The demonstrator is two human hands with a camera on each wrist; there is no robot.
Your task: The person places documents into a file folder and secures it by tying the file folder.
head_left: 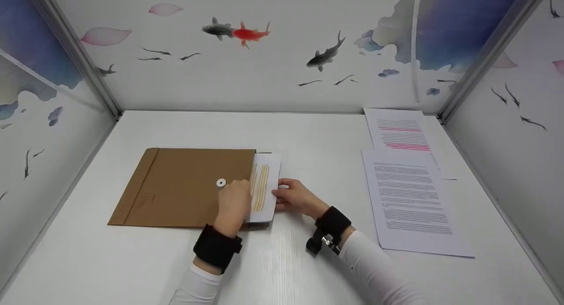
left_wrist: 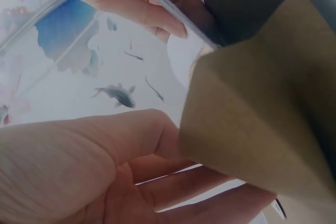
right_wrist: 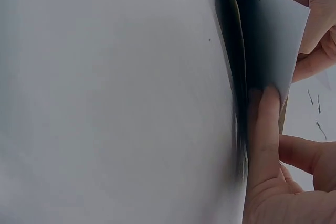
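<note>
A brown envelope (head_left: 180, 186) with a round string button (head_left: 221, 182) lies flat on the white table (head_left: 308, 133). A white sheet (head_left: 264, 181) with yellow-marked lines sticks out of its right mouth. My left hand (head_left: 232, 203) grips the envelope's mouth edge; in the left wrist view its fingers (left_wrist: 199, 187) lie under the lifted brown flap (left_wrist: 252, 119). My right hand (head_left: 293, 197) pinches the sheet's right edge, and in the right wrist view a finger (right_wrist: 265, 145) presses on the paper (right_wrist: 273, 40).
Two printed sheets lie at the right: a near one (head_left: 410, 199) and a far one with pink marking (head_left: 401, 131). Painted booth walls (head_left: 264, 67) close the table on three sides.
</note>
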